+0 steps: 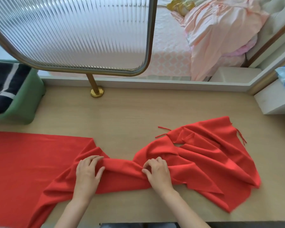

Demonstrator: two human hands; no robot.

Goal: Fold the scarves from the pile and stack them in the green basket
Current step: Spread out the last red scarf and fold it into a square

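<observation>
Both your hands sit on the bunched middle of the long thin red cloth scarf [204, 155], near the front edge of the pale wood counter [130, 112]. Left hand [89, 171]: grip curled over the gathered ridge, thumb against it. Right hand [158, 173]: grip pinching a fold, fingers tucked in. The scarf's left half lies flat and runs out of frame. Its right half is rumpled, with loose fringe threads at the end. Expect it to be light, limp and a bit slippery: no stiffness, so it sags and slides wherever unsupported. Better held at corners or along an edge than mid-bunch. Green fabric basket [28, 102] sits well apart at far left, with a folded navy striped scarf [0, 74] inside.
</observation>
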